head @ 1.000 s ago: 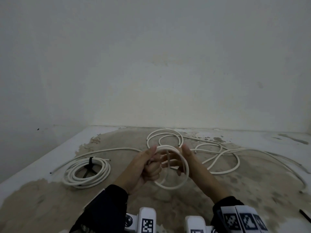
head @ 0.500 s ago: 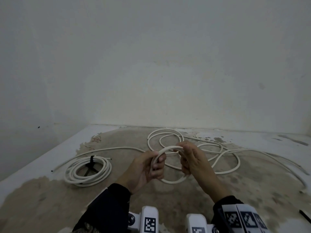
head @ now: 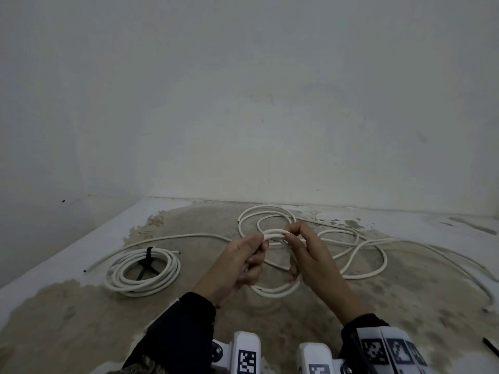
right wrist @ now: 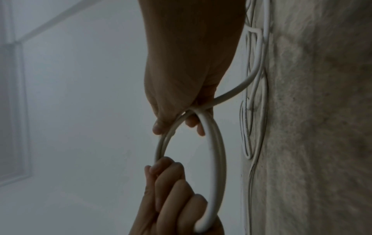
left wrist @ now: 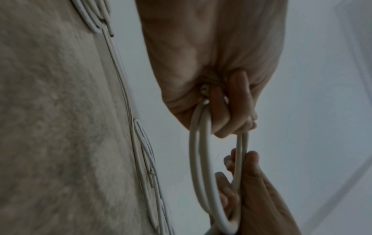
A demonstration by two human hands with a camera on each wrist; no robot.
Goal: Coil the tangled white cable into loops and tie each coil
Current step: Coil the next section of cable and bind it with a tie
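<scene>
Floor (head: pixel 351 306), stained, bearing loose white cable (head: pixel 359 249) sprawled from 12 to 3 o'clock of the hands. Tied coil (head: pixel 143 271), black strap, lying at 9 o'clock, well apart. New loop (head: pixel 275 291), two turns, held above the floor: left hand (head: pixel 237 265) grasping one side with curled fingers, right hand (head: pixel 310 255) pinching the other side.

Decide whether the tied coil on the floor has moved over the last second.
No. The tied coil lies at the same spot beside the bare patch edge of the floor, left of both hands.
</scene>
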